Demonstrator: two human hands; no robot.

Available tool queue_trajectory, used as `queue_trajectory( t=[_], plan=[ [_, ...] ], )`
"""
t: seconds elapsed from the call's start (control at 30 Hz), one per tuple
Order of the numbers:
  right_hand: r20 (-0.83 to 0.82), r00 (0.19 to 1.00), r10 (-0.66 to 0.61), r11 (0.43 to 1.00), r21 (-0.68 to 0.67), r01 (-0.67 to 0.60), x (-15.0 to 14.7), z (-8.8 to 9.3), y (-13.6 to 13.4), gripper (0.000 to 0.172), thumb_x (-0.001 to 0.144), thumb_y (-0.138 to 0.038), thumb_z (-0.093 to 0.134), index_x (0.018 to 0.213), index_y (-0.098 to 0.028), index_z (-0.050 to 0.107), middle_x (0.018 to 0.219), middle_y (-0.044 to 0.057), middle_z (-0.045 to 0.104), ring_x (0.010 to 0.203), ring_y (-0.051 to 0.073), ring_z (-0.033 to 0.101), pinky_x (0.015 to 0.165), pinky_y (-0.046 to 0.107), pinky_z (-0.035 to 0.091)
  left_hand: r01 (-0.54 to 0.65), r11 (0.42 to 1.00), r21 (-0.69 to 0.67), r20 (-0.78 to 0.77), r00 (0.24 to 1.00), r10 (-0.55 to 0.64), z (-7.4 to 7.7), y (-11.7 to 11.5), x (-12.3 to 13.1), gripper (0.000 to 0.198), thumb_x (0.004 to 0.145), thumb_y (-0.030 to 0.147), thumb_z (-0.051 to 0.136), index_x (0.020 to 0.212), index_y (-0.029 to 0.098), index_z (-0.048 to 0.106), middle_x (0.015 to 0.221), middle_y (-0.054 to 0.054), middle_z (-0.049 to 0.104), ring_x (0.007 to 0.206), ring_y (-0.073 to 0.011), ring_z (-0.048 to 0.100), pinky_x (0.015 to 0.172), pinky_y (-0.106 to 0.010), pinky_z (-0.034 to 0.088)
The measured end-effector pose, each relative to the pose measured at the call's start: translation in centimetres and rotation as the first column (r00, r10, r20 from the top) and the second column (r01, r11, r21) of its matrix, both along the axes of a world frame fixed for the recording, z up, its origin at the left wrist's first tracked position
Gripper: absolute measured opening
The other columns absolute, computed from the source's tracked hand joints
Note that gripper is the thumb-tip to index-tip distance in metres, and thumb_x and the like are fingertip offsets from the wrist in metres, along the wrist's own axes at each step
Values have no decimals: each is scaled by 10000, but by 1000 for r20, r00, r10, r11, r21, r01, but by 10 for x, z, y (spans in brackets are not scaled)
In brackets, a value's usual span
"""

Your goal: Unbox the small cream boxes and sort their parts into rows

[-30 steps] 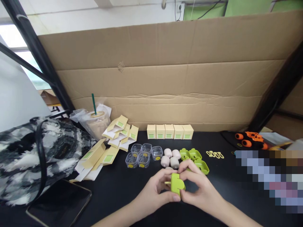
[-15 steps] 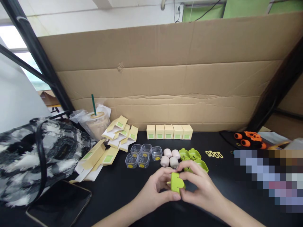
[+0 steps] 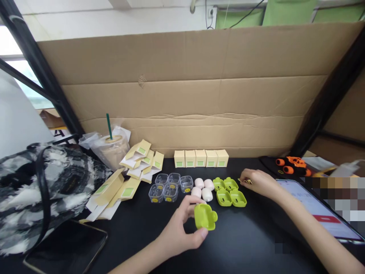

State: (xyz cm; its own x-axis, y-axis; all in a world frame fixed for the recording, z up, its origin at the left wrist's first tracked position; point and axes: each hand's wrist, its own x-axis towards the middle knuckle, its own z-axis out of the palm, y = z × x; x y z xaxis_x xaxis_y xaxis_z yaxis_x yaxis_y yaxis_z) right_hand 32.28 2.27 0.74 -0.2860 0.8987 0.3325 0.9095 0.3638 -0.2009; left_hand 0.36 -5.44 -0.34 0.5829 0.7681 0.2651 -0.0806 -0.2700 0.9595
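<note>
Thumb and fingers of my left hand grip a lime-green plastic shell by its edges, its hollow side facing me and a rounded tab at the right. My right hand is stretched out to the right, fingertips pinched down at the small pale yellow rings, which it mostly covers. Several matching green shells lie left of that hand, hollow side up, with slots in the nearer ones. Beside them sit several pale, rounded blocks. Clear plastic cups with yellow stickers stand farther left.
Small cream boxes line up before the cardboard wall. At left are flattened cartons, a bagged drink, a dark tablet and a furry bag. An orange toy car and a lit screen lie right.
My right hand has let go of the green shell and moved right and away from me to the yellow rings. My left hand keeps the shell, now turned with its hollow toward me.
</note>
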Motion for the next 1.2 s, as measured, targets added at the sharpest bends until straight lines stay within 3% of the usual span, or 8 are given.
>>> queue_trajectory(
  t=[0.13, 0.3, 0.5, 0.6, 0.77, 0.93, 1.07, 1.2],
  plan=[
    [141, 989, -36, 998, -39, 42, -2, -7, 4, 138, 719, -127, 537, 644, -213, 614, 741, 25, 642, 685, 185, 628, 632, 285, 428, -78, 982, 170, -81, 992, 93, 14, 1, 9, 452, 666, 159, 612, 1093, 205, 470, 1076, -67, 547, 1022, -213, 542, 907, -353, 415],
    [214, 975, -62, 997, -30, 70, -2, -6, 1, 116, 733, -165, 549, 678, -215, 638, 791, 34, 653, 752, 204, 638, 663, 298, 423, 7, 944, 329, -269, 959, 87, 29, 2, 33, 477, 615, 187, 680, 1069, 228, 542, 1048, -45, 527, 964, -195, 542, 825, -313, 463],
    [177, 981, -74, 996, 52, 66, 3, 1, -3, 143, 808, -260, 511, 795, -212, 646, 834, 59, 668, 793, 217, 640, 701, 326, 446, 223, 732, 644, -538, 812, 225, 13, 5, 58, 278, 732, 368, 650, 946, 197, 601, 973, -50, 602, 960, -230, 554, 801, -338, 463],
    [148, 987, -59, 994, 97, 45, 1, 9, -10, 174, 844, -277, 477, 812, -216, 636, 853, 59, 670, 804, 213, 640, 722, 334, 455, 212, 628, 749, -519, 776, 357, 3, 6, 62, 272, 755, 369, 611, 946, 176, 591, 919, -70, 620, 1014, -261, 517, 835, -377, 445],
    [121, 992, -41, 984, 178, 19, -15, 22, -4, 198, 898, -294, 434, 878, -226, 619, 933, 57, 653, 883, 213, 630, 766, 346, 466, 209, 525, 825, -483, 742, 465, -5, 7, 60, 159, 820, 299, 526, 920, 203, 603, 946, -78, 587, 963, -246, 513, 791, -362, 452],
    [171, 985, -32, 981, 196, -2, -23, 32, 48, 242, 896, -272, 506, 1110, -180, 573, 1123, 115, 584, 1028, 248, 571, 861, 409, 463, 194, 509, 839, -463, 746, 479, -13, 8, 60, 128, 835, 262, 508, 841, 181, 607, 1028, -104, 560, 1018, -266, 489, 847, -403, 442],
    [251, 968, 26, 994, 99, -52, -28, 29, 88, 306, 901, -317, 547, 1167, -168, 534, 1173, 75, 567, 977, 201, 592, 815, 412, 506, 168, 555, 815, -459, 771, 440, -9, 5, 60, 301, 799, 322, 560, 1062, 175, 554, 1061, -112, 565, 1008, -270, 495, 859, -417, 449],
    [283, 959, 19, 995, 89, -46, -33, 22, 97, 299, 903, -312, 543, 1166, -170, 537, 1173, 77, 567, 973, 201, 594, 811, 407, 509, 70, 523, 849, -357, 807, 471, 6, 2, 52, 420, 808, 326, 539, 1185, 148, 494, 1024, -106, 586, 991, -260, 503, 945, -440, 393]
  ],
)
